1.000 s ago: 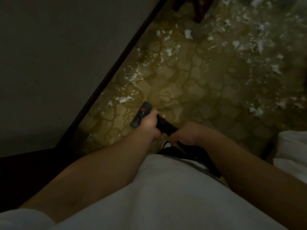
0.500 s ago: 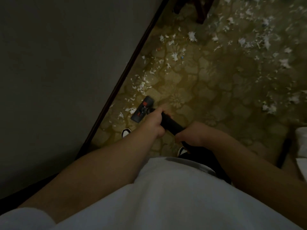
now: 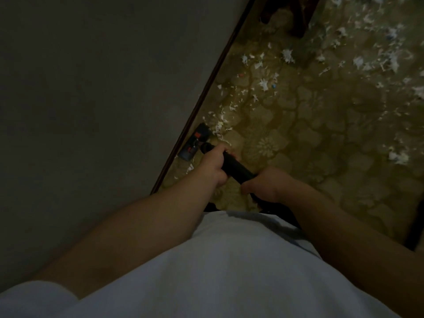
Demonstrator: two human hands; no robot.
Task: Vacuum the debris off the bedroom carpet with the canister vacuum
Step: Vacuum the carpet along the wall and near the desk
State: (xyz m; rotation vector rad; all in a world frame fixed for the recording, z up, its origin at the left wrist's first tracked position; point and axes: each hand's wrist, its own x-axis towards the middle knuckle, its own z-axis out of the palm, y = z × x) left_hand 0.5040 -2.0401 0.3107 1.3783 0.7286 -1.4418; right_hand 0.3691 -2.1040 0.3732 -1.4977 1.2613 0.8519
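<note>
My left grip [image 3: 214, 165] and right grip [image 3: 263, 187] clamp the black wand [image 3: 236, 168]; its floor head [image 3: 195, 143] sits by the skirting [image 3: 203, 92] among white scraps [image 3: 220, 125] on the carpet [image 3: 298, 134]

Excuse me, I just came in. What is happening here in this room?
A person is vacuuming the patterned carpet. Both hands grip the black wand: the left hand is nearer the nozzle, and the right hand is behind it. The nozzle sits on the carpet beside the dark baseboard of the wall. Some white scraps lie just ahead along that edge, and many more are scattered to the right, not yet picked up.
</note>
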